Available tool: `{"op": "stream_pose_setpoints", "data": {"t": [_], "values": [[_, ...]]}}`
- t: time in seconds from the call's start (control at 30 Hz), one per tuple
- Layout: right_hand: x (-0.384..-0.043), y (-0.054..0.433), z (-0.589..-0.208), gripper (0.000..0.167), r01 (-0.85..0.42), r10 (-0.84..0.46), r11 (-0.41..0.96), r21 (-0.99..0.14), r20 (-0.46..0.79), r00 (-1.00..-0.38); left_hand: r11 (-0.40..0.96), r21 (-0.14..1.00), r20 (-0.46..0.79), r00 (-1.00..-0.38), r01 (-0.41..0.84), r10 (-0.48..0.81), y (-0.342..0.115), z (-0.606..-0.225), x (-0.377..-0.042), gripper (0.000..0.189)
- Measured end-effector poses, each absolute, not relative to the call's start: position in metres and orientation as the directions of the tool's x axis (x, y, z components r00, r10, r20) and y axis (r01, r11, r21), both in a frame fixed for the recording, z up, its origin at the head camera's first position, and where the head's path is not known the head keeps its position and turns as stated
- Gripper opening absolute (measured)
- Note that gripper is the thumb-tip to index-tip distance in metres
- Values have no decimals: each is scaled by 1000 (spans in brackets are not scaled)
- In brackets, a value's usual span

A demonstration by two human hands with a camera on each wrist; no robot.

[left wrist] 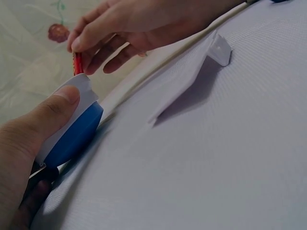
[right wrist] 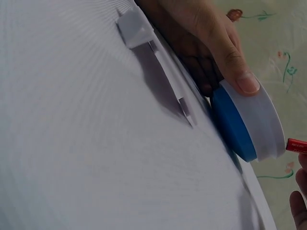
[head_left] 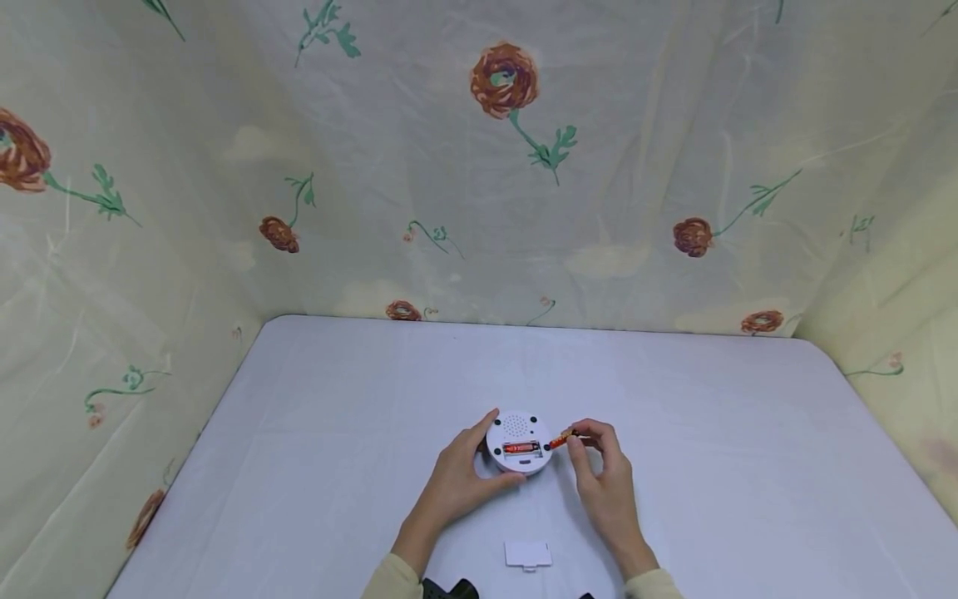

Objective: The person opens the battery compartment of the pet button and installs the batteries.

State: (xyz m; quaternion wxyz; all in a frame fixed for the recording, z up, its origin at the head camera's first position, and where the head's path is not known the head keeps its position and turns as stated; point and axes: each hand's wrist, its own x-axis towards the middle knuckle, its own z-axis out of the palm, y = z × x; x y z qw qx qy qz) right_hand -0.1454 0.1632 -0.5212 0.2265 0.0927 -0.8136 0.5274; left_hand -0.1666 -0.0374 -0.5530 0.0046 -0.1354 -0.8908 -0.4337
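My left hand point(head_left: 458, 476) grips a round white device point(head_left: 515, 424) by its rim, thumb at the near side. Its underside faces up, showing a speaker grille, dark feet and an uncovered battery compartment. One red battery point(head_left: 521, 448) lies in that compartment. From the side, the device has a blue part point(left wrist: 76, 132) below the white one. Between thumb and fingers, my right hand point(head_left: 604, 482) pinches a second red battery point(head_left: 560, 440), just right of the compartment. In the right wrist view, this battery point(right wrist: 296, 145) points at the device's rim; whether they touch I cannot tell.
A white battery cover point(head_left: 527, 554) with a small tab lies on the white table point(head_left: 337, 499), nearer to me than the device. Flowered cloth point(head_left: 599, 166) hangs behind the table and along both sides. Dark objects point(head_left: 452, 589) show at the bottom edge.
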Motion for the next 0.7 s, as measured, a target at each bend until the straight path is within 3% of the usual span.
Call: {"op": "stream_pose_setpoints", "data": {"t": [0.23,0.7], "values": [[-155,169,-545,21,-407,74,439,-801,484,-872,595,767,121,-964,243,237,-37,-553,-166,96],[-154,164,-545,19,-467,21,460,-755,535,-845,609,754,128,-964,247,232,-35,-552,-166,96]]}}
